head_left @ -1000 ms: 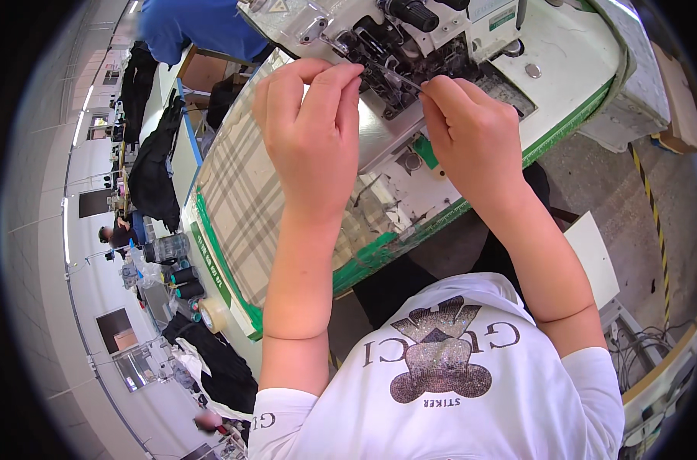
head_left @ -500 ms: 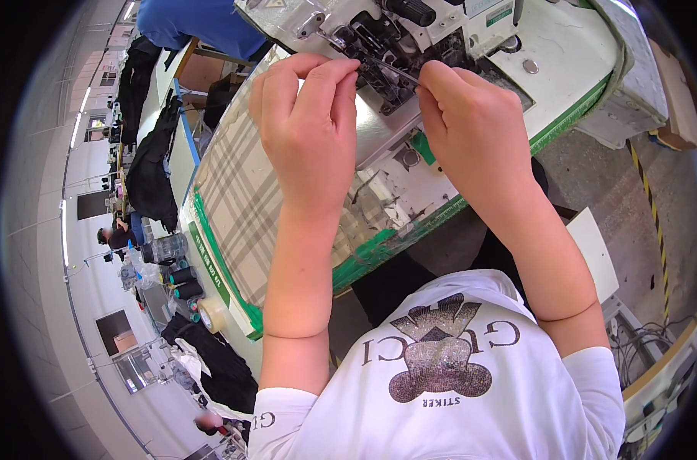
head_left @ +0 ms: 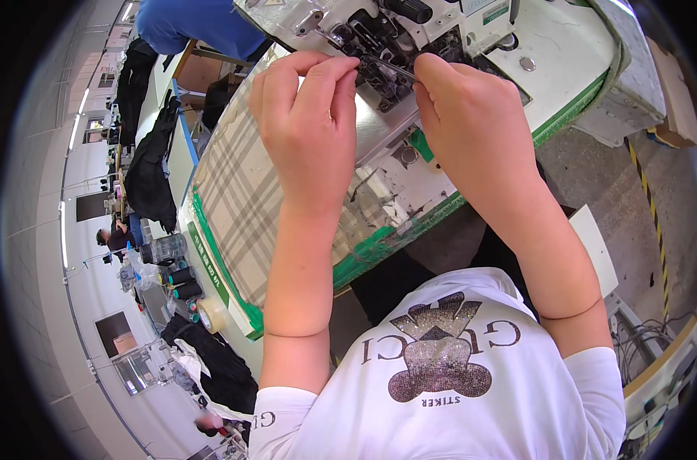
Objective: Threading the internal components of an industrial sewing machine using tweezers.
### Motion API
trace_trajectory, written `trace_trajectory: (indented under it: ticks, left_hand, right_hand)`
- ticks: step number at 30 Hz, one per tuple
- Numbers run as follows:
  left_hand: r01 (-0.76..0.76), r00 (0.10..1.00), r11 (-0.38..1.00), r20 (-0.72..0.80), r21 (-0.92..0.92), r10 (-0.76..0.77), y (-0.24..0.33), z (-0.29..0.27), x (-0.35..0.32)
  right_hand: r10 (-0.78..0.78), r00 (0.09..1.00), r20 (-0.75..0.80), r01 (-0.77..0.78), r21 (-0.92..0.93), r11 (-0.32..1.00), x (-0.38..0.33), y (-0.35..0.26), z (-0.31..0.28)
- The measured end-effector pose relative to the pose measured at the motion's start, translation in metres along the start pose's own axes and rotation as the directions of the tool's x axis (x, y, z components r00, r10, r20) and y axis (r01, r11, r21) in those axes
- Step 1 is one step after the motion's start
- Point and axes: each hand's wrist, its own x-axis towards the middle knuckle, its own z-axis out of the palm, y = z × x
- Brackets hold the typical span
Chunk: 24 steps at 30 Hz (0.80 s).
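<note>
Fingers partly hiding sewing machine, spools near tape

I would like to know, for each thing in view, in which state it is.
Left hand: thumb and finger pinched
Right hand: fingertips pinched
Thin piece: seemingly held straight between both hands; material unclear
Sewing machine: inner parts exposed
Plaid cover: spread flat
Green tape: stuck along the cover's edge
Thread spools: wound with dark thread
Dark cloth at lower left: crumpled

Thin grey strand, straight, slanting down rightward, before a white sewing machine with exposed dark parts
</note>
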Motion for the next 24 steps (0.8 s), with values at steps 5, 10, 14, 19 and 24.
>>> trace_trajectory:
  ticks: [5, 10, 14, 19, 24]
  left_hand:
    - [-0.001, 1.0, 1.0, -0.006, -0.007, 0.001, 0.0, 0.001, -0.001]
    - [0.0, 1.0, 1.0, -0.016, -0.018, -0.001, -0.001, 0.001, -0.003]
    - [0.005, 1.0, 1.0, -0.018, -0.027, -0.006, -0.002, 0.001, -0.002]
    - [0.003, 1.0, 1.0, -0.022, -0.026, -0.004, -0.002, 0.0, -0.001]
    - [0.009, 1.0, 1.0, -0.022, -0.026, -0.01, -0.002, 0.0, -0.002]
  right_hand:
    - [0.008, 1.0, 0.009, -0.008, 0.005, 1.0, -0.002, 0.001, -0.001]
    - [-0.009, 1.0, 0.007, 0.009, -0.033, 0.999, -0.002, -0.001, -0.001]
    - [-0.014, 1.0, 0.013, 0.015, -0.039, 0.999, -0.002, -0.002, -0.005]
    - [-0.015, 0.999, 0.043, 0.018, -0.066, 0.998, 0.0, -0.005, -0.01]
    - [0.009, 0.998, 0.057, -0.005, -0.071, 0.997, 0.003, -0.006, -0.012]
